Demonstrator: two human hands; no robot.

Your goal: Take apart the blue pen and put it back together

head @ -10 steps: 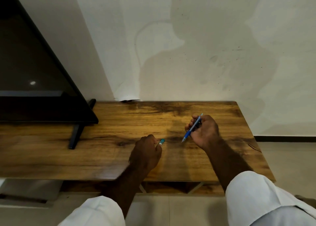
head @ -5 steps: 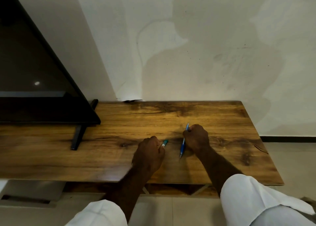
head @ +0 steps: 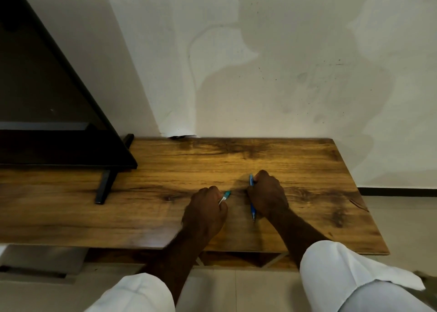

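Wood-grain desk (head: 165,205) carries both your hands, side by side near its front edge. Your right hand (head: 267,195) is closed around the blue pen (head: 252,209), which lies roughly front to back along the hand's inner side, its tip pointing toward you and resting at the surface. Your left hand (head: 204,213) is fisted on a small teal pen part (head: 225,195) with a metal end; only its far end protrudes. A black monitor (head: 47,99) stands at far left.
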